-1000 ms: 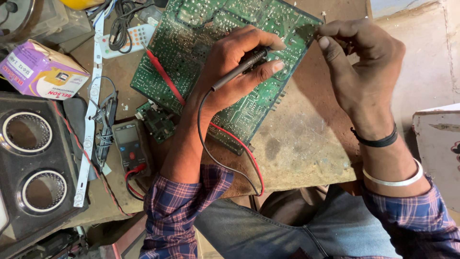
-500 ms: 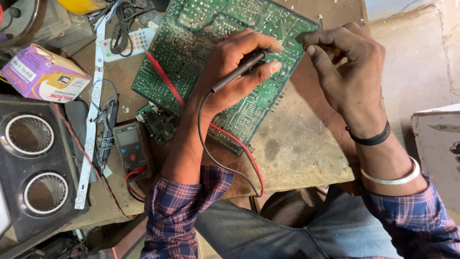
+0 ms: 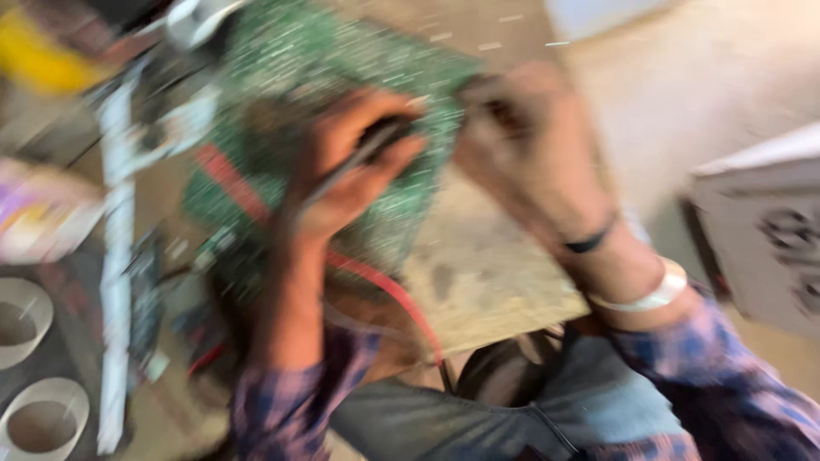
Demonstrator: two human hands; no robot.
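Blur smears the whole view, so only coarse shapes can be trusted. Taking the green circuit board [image 3: 282, 94] as the landmark and reading from the left: two pale round openings [image 3: 21, 312] sit well to its left and lower down, then a long white strip [image 3: 115, 256] runs down the bench just left of the board, with a purple and white box [image 3: 38, 213] beside that strip. A red wire [image 3: 248, 192] crosses the board's lower left part.

Over the board's middle lies the left hand [image 3: 350, 171], fingers curled around a dark pen-like tool [image 3: 371, 141] whose thin lead trails down past the wrist. Its tip points toward the board's right edge, though the tip itself is too smeared to place.

At that right edge is the right hand [image 3: 530, 149], fingers bunched together as if pinching something small; what it pinches, I cannot tell. A black band and a white bangle [image 3: 645, 294] ring that wrist.

To my eye, this step wants stillness: forearms braced on the wooden bench [image 3: 487, 282], the tool tip brought to one spot only, the head kept steady.
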